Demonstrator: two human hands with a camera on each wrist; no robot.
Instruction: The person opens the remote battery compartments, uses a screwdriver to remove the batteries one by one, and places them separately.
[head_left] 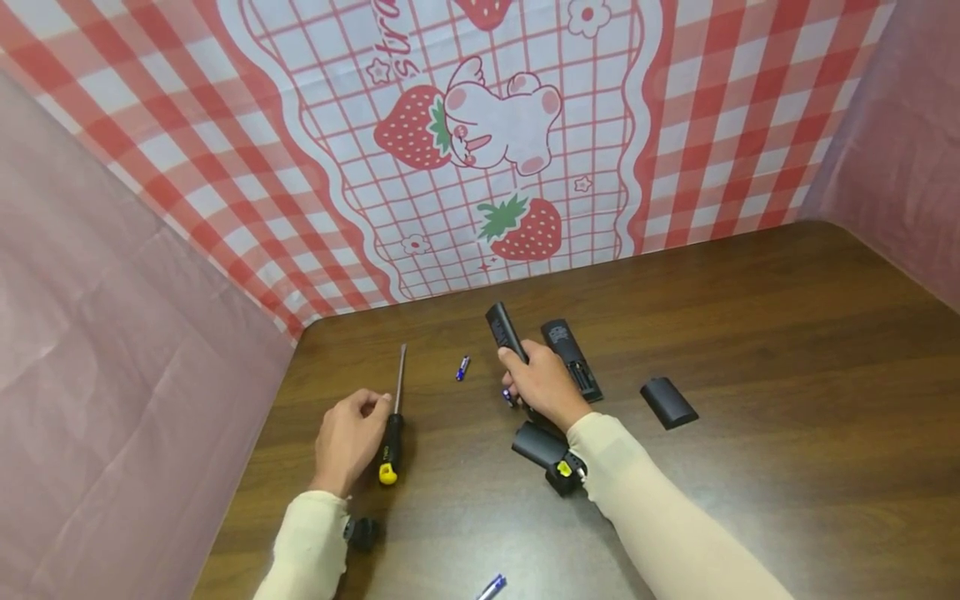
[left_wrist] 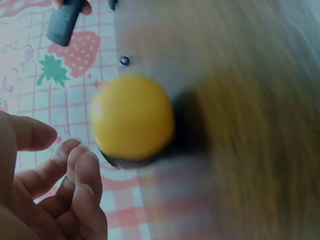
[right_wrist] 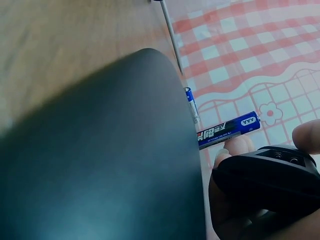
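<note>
A: Two hands out: right hand (head_left: pixel 542 385) grips the remote (head_left: pixel 507 335), pinching a battery (right_wrist: pixel 229 130); left hand (head_left: pixel 349 437), loosely curled, holds nothing beside the screwdriver (head_left: pixel 393 425).
B: Remote looks light, rigid, smooth; hold mid-body.

Looks like a small work corner set up at home. Brown wooden table (head_left: pixel 750 333) closed in by pink cloth (head_left: pixel 112 333) on the sides and a red-checked sheet (head_left: pixel 300 192) with strawberries and a cartoon bunny (head_left: pixel 502 121) behind.
</note>
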